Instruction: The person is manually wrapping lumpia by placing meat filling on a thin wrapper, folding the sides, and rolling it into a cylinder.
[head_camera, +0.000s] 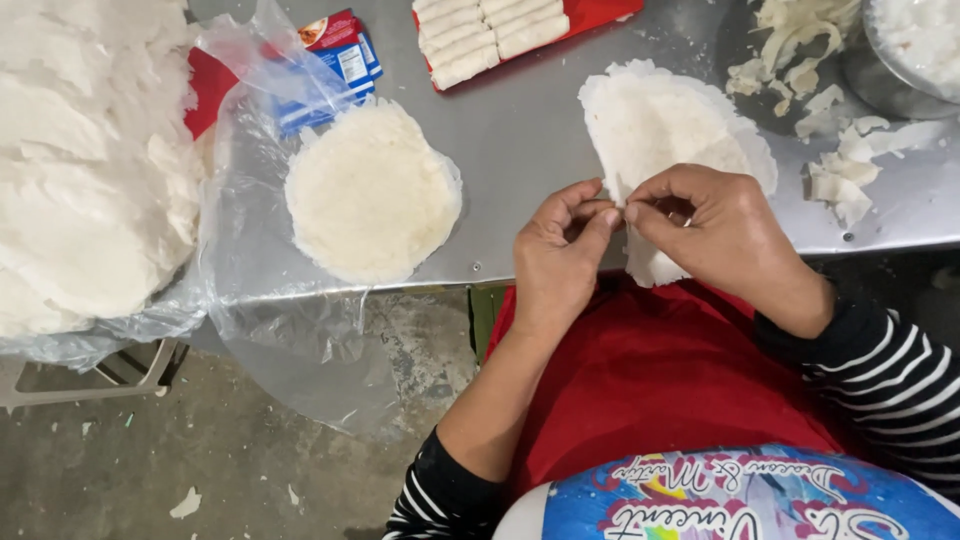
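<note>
A stack of thin white round wrappers (670, 130) lies at the near edge of the metal table (520, 140) and hangs a little over it. My left hand (560, 255) and my right hand (715, 230) meet at the stack's near left edge. Both pinch the rim of the wrappers between thumb and fingertips, close together. A second round stack of wrappers (372, 192) rests to the left on a clear plastic sheet (255, 230).
A big heap of white wrappers in clear plastic (80, 170) fills the left. Rolled white rolls on a red tray (495, 35) sit at the back. Torn wrapper scraps (820, 90) and a metal bowl (915, 50) lie right. A red and blue packet (335, 55) lies behind.
</note>
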